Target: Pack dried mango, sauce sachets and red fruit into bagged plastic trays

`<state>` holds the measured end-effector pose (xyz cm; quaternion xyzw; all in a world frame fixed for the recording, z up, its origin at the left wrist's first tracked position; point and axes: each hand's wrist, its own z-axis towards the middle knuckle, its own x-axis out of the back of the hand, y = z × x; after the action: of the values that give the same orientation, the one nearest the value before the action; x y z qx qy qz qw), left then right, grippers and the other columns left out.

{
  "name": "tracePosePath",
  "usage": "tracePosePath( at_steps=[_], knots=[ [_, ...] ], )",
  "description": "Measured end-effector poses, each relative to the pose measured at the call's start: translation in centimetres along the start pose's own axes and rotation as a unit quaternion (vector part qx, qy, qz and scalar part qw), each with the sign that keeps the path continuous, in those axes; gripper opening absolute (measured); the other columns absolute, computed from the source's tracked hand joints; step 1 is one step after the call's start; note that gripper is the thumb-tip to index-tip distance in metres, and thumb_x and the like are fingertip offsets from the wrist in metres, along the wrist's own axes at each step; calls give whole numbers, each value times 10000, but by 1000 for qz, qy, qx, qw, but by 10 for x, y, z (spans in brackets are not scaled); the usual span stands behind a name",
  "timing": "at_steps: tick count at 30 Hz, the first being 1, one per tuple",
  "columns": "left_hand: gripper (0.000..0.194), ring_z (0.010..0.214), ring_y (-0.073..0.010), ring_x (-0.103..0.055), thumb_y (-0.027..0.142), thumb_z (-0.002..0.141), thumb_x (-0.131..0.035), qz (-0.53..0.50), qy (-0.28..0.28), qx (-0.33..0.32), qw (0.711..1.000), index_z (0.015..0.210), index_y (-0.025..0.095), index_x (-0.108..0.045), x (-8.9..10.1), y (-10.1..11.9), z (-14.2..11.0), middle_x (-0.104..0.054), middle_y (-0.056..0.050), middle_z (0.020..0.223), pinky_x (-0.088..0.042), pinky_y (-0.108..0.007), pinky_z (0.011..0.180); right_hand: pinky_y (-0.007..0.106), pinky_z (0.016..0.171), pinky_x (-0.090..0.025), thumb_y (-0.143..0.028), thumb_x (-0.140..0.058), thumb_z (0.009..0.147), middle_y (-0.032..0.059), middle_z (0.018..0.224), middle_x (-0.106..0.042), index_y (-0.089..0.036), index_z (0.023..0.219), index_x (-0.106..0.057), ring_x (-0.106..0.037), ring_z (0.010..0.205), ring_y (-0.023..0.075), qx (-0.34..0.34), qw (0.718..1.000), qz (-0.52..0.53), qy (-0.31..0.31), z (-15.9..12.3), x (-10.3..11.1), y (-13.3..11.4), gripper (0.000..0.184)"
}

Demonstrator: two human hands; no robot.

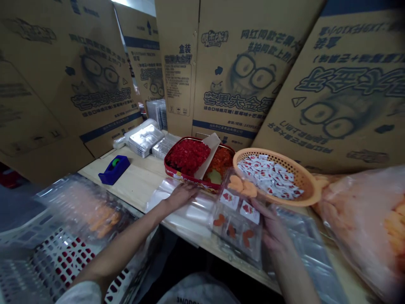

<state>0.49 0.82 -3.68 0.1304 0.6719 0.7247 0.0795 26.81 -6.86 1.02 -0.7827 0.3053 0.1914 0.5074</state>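
My left hand (181, 196) lies on a stack of transparent plastic trays (190, 211), its fingers resting on top. My right hand (271, 228) grips the edge of a transparent compartment tray (236, 228) that holds orange dried fruit pieces and small white-and-red sachets. Just above that tray, an orange plastic colander (305, 179) is heaped with white sachets. A red tin tray (198, 158) beyond my left hand holds red and orange dried fruit, with a paper sheet (207, 156) lying across it. Both hands look slightly blurred.
A blue tape dispenser (114, 169) and stacks of packaging bags (145, 138) stand on the wooden table (136, 181). Large printed cardboard sheets (240, 71) rise behind it. A bulging plastic bag of orange food (359, 219) lies right; a white crate (47, 261) sits lower left.
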Motion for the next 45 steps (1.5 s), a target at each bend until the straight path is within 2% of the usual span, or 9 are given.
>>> tracePosePath(
  at_steps=[5,12,18,24,27,31,36,40,45],
  knots=[
    [215,1045,-246,-531,62,530,-726,46,-23,-28,998,602,252,-657,1,-17,2,-678,-60,806,-211,-363,1043,332,644,-577,-94,-686,632,15,787,-722,-183,870,-658,-679,647,195,11,998,40,40,-10,13,-7,256],
    [148,1065,-231,-515,149,607,-713,91,-8,-64,994,701,255,-667,-2,-9,-7,-673,-60,940,-109,-363,1080,360,668,-575,-109,-701,616,5,762,-719,-187,853,-647,-678,646,199,20,997,55,54,-12,22,-3,256],
    [97,947,-229,-530,241,633,-707,129,8,-74,989,667,249,-617,4,4,-4,-661,-54,888,-245,-361,1010,392,741,-553,-138,-708,612,37,762,-718,-171,839,-660,-678,766,238,14,997,58,40,-15,22,-4,235],
    [116,632,-142,-473,292,687,-663,160,11,-72,984,707,215,-579,3,32,0,-558,14,662,-375,-257,714,398,738,-551,-167,-701,628,33,768,-720,-185,807,-662,-679,728,227,37,997,58,37,-15,23,-5,185],
    [253,623,-113,-470,295,663,-684,129,27,-61,989,869,205,-567,-4,54,0,-538,35,676,-362,-220,619,387,697,-561,-186,-696,636,35,753,-719,-192,788,-664,-676,677,219,48,996,65,40,-16,22,-9,155],
    [571,634,-105,-501,248,537,-773,-5,12,41,999,1061,181,-557,-13,73,-4,-566,34,699,-374,-219,608,364,686,-568,-185,-680,641,35,740,-718,-192,730,-662,-672,654,205,62,992,87,66,-18,20,-19,91],
    [264,509,-67,-416,362,588,-741,-38,14,131,991,678,139,-632,-21,65,-16,-545,34,567,-284,-204,506,378,756,-558,-175,-672,649,14,727,-713,-200,790,-655,-675,701,200,129,985,95,55,-12,18,-34,144],
    [317,495,-80,-421,454,645,-675,-41,28,129,990,630,142,-617,-36,54,-29,-576,12,561,-263,-217,485,403,797,-543,-198,-649,683,10,741,-712,-200,843,-642,-672,781,210,181,977,111,38,-1,9,-40,160],
    [315,543,-103,-482,394,556,-750,-46,52,113,991,555,153,-547,-57,54,-43,-561,18,525,-336,-230,555,382,815,-534,-222,-603,735,15,791,-713,-179,893,-629,-666,809,183,209,964,160,31,7,-17,-41,166]
  ],
)
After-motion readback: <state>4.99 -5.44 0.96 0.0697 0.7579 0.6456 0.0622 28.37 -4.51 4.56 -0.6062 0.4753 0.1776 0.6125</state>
